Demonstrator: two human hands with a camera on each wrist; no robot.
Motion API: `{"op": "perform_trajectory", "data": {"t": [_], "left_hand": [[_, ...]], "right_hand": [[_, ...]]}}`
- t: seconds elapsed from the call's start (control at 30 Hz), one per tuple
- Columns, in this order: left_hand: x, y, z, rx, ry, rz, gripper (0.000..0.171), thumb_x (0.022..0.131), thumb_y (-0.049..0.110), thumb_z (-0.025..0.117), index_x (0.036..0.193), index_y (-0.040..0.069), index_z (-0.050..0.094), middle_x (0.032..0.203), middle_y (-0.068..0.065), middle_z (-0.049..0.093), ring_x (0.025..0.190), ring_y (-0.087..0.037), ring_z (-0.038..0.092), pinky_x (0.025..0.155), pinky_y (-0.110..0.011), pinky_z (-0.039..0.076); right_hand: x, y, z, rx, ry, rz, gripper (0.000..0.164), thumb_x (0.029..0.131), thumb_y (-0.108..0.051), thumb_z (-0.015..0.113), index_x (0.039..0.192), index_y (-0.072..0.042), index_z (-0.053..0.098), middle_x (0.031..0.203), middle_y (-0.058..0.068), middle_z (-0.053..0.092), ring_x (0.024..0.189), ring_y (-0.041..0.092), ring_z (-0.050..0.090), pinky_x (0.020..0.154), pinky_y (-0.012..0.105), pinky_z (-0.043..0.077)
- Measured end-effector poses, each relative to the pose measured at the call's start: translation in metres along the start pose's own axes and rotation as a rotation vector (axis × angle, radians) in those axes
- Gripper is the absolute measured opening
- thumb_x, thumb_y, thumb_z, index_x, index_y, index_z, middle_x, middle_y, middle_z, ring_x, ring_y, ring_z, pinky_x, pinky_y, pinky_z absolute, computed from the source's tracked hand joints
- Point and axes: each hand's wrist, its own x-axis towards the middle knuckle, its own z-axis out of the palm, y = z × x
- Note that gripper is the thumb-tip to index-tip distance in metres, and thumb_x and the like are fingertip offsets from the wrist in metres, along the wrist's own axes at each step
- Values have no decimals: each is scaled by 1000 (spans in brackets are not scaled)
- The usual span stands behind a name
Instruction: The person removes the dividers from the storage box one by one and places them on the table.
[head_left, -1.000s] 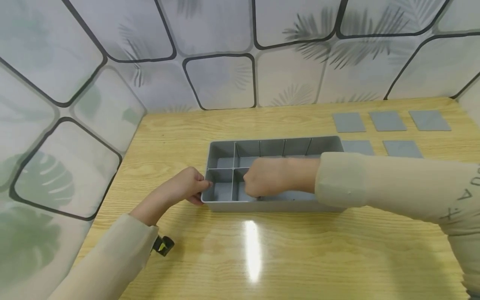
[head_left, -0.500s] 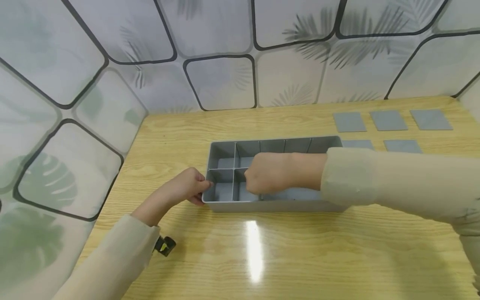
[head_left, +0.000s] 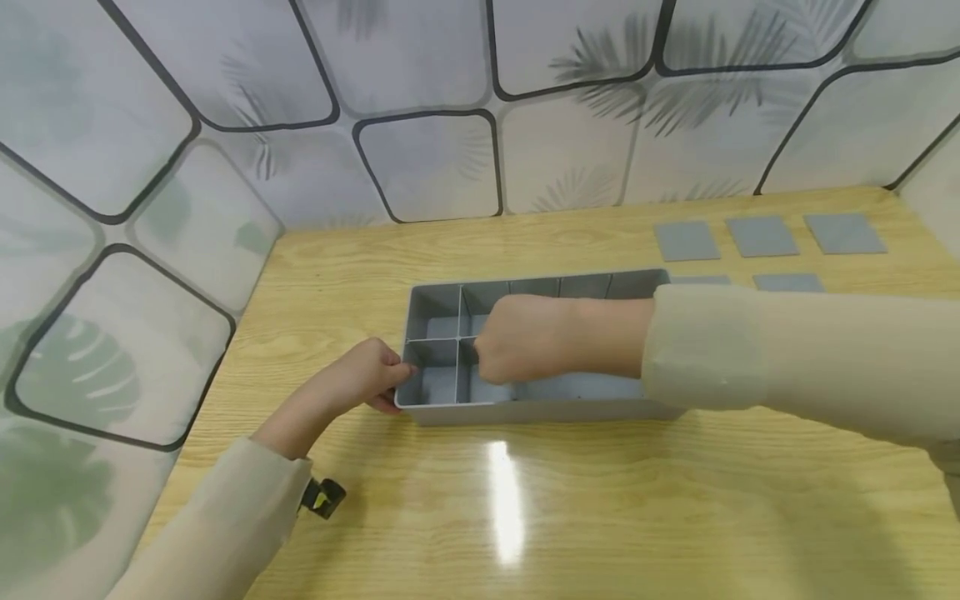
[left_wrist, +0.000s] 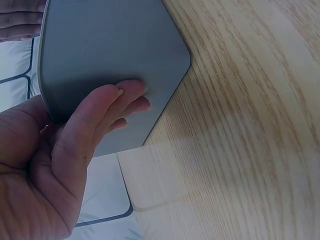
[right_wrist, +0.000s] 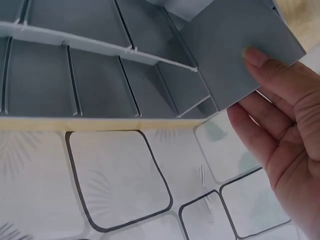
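Observation:
A long grey box (head_left: 555,413) with inner dividers stands on the wooden table. My left hand (head_left: 363,372) pinches its left end wall, thumb inside the rim; in the left wrist view the fingers (left_wrist: 85,115) lie along the outer face. Over the box's front row is my right hand (head_left: 525,337), its back to the head camera. The right wrist view shows it holding a flat grey divider panel (right_wrist: 222,57) between thumb and fingers, beside the fitted dividers. From the head that panel is hidden behind the hand. At the box's left end, crossing dividers (head_left: 458,338) form small square compartments.
Several loose grey square panels lie flat at the table's back right, among them one panel (head_left: 844,233) at the far right. A patterned wall (head_left: 420,167) borders the table behind and on the left. A black strap-like piece (head_left: 324,497) sticks out from the left cuff.
My right hand has risen slightly toward the far side of the box. The left hand keeps its grip on the end wall. The head view has shifted a little.

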Motion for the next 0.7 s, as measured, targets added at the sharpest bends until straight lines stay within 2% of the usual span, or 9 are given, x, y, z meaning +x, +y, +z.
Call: {"op": "perform_trajectory", "data": {"t": [0.23, 0.47, 0.7], "left_hand": [[1, 0, 0, 13, 5, -11, 29, 89, 11, 46, 75, -10, 60, 77, -21, 65, 63, -20, 63, 58, -32, 55], [2, -1, -2, 31, 13, -43, 30, 89, 11, 46, 73, -10, 59, 74, -20, 66, 62, -21, 63, 57, -31, 55], [2, 0, 0, 37, 4, -17, 28, 89, 10, 46, 77, -12, 60, 76, -24, 65, 61, -20, 63, 56, -31, 55]], "right_hand": [[-8, 6, -9, -16, 42, -7, 22, 75, 5, 54, 65, -15, 58, 55, -5, 47, 48, 7, 27, 37, 18, 31], [-11, 10, -15, 20, 74, -13, 23, 75, 5, 53, 65, -14, 59, 56, -4, 50, 49, 7, 30, 38, 18, 34], [-14, 16, -25, 94, 7, 6, 19, 79, 1, 53, 69, -12, 62, 60, -2, 55, 49, 8, 38, 41, 21, 41]]}}
